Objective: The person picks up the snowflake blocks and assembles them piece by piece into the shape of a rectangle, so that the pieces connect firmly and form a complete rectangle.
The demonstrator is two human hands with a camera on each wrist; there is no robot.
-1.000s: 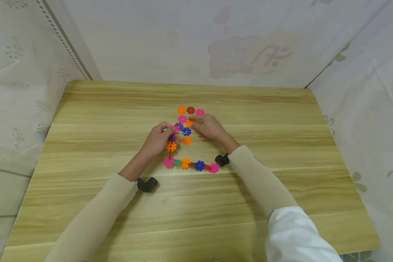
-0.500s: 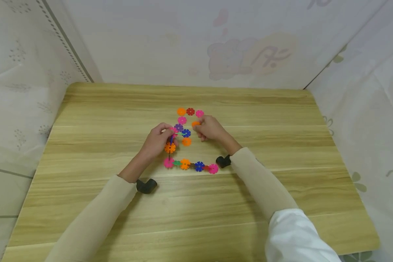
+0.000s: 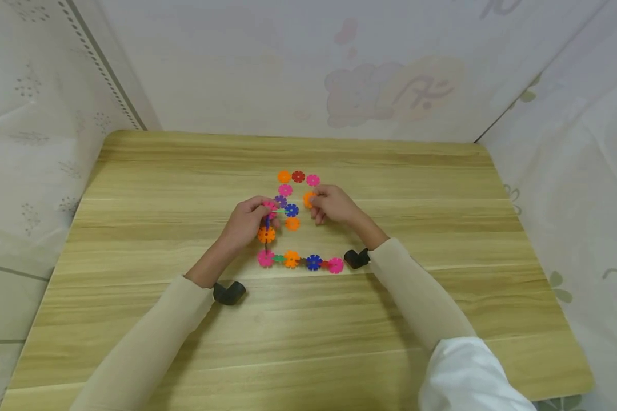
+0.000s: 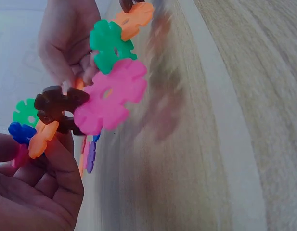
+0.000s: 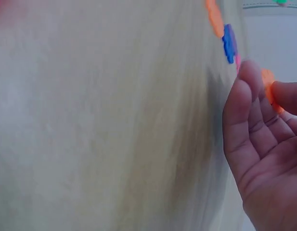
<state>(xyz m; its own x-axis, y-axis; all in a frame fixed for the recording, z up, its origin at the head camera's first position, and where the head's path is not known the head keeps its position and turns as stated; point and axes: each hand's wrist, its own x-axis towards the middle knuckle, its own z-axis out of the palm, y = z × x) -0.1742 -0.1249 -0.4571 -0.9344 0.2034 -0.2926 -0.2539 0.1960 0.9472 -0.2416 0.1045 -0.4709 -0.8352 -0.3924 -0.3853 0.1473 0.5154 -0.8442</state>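
In the head view my left hand [image 3: 245, 224] pinches a pink flower-shaped interlocking disc [image 3: 270, 209] at the upper end of a linked chain. From there the chain bends at a lower pink disc [image 3: 265, 258] and runs right through orange, blue and other discs to a pink end disc [image 3: 336, 265]. The left wrist view shows brown [image 4: 59, 108] and green [image 4: 109, 45] discs slotted edgewise between others. Thumb and fingers of my right hand [image 3: 338, 205] pinch a single orange disc [image 3: 309, 199], apart from the chain; the fingers partly hide it.
Loose discs lie flat beyond and between the hands: orange [image 3: 284, 177], red [image 3: 298, 176], pink [image 3: 312, 180], purple [image 3: 280, 201], blue [image 3: 291, 210] and several more. All rest on a wood-grain table [image 3: 416, 182] with a patterned curtain [image 3: 236, 68] behind it.
My right hand has taken the orange disc from among the loose ones and drawn it slightly to the right. My left hand stays nearly in place with the chain.
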